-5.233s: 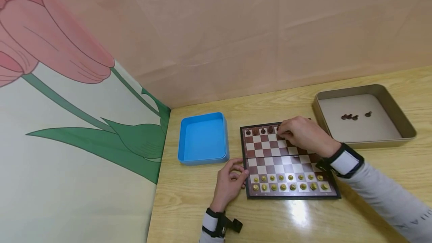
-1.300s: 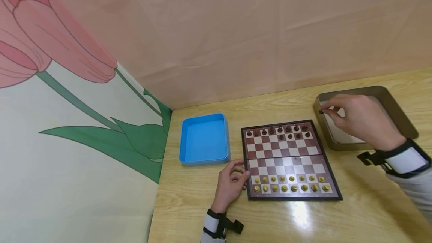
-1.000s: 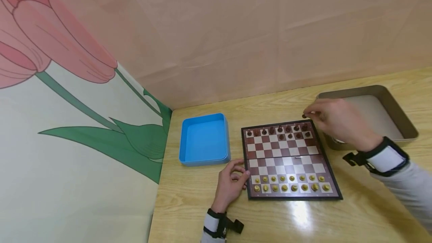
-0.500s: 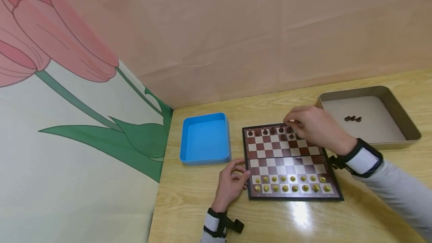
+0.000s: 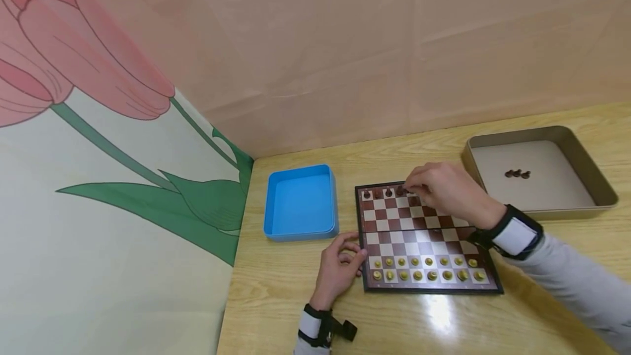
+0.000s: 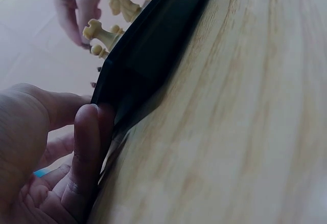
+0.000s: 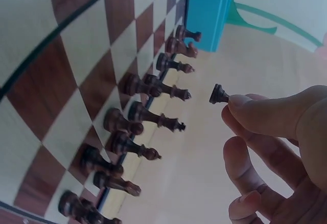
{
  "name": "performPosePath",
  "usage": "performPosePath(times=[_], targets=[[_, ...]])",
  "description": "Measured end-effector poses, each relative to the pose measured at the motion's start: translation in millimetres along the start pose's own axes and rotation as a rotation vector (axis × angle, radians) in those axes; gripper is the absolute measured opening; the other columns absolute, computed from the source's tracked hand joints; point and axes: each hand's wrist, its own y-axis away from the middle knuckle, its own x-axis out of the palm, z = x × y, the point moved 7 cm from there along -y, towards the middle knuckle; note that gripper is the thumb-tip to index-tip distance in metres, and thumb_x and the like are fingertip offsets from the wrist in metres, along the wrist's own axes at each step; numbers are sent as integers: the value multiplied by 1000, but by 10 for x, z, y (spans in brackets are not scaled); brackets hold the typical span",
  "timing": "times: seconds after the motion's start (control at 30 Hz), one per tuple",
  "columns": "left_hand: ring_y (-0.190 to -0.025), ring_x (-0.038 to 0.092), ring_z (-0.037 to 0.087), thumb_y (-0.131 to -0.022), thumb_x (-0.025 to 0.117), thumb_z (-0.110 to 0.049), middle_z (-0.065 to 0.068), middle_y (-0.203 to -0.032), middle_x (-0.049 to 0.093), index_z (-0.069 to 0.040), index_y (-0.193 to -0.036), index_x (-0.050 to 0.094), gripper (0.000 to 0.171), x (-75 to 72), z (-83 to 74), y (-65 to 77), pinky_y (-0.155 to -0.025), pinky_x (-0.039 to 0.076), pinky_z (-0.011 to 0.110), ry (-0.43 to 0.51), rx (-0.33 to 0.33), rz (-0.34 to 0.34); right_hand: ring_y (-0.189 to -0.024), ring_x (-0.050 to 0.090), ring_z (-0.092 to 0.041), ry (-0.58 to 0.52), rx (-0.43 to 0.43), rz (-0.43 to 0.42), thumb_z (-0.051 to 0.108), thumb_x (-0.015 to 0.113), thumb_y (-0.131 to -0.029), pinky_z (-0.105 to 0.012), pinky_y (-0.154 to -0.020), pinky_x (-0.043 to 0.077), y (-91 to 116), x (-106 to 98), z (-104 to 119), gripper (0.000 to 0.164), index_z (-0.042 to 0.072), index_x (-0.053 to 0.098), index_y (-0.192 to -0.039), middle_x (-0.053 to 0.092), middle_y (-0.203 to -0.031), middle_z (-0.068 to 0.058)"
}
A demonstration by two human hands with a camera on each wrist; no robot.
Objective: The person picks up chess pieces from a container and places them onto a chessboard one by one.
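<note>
A dark pawn (image 7: pixel 218 95) is pinched by its head between the thumb and index finger of my right hand (image 5: pixel 446 190), base clear of the chessboard (image 5: pixel 384 239). That hand hovers over the board's far rows and hides part of them in the head view. Dark chess pieces (image 7: pixel 153 116) line the far row, with several dark pawns in front of some. Light chess pieces (image 5: pixel 418 275) fill the two near rows. At the board's left edge, my left hand (image 5: pixel 335 270) grips the black rim between thumb and finger.
Right of the board stands a brown tray (image 5: pixel 562 214) holding three dark chess pieces (image 5: pixel 516 173). A blue box (image 5: pixel 300 204) with nothing in it sits to the left. Behind the wooden table (image 5: pixel 276 300) hangs a pinkish cloth backdrop (image 5: pixel 320 70).
My right hand has brought a dark pawn from the brown tray leftward over the board's far rows. Several dark pawns were set down since the oldest frame. My left hand stays at the rim.
</note>
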Motion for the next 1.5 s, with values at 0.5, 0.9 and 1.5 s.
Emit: performPosePath(times=[0.5, 0.9, 1.5], targets=[[-64, 69, 8, -103, 75, -21, 10, -103, 74, -15, -142, 64, 41, 2, -5, -1, -57, 66, 30, 12, 3, 9, -89, 76, -19, -26, 71, 94, 1, 82, -90, -39, -71, 66, -4, 293, -58, 17, 15, 85, -100, 80, -102, -3], [-64, 69, 7, -102, 76, -20, 11, -103, 74, -16, -141, 65, 41, 0, -14, -6, -57, 66, 30, 12, 6, 9, -88, 74, -13, -15, 122, 138, 7, 82, -93, -39, -71, 65, 31, 477, -124, 16, 22, 85, -99, 80, -104, 2], [-64, 70, 6, -103, 75, -20, 8, -103, 74, -15, -142, 64, 42, -7, 0, -2, -57, 66, 31, 1, 15, 8, -85, 73, -12, 14, 60, 113, 8, 85, -90, -34, -67, 63, 34, 396, -82, 17, 20, 85, -102, 78, -103, 4]])
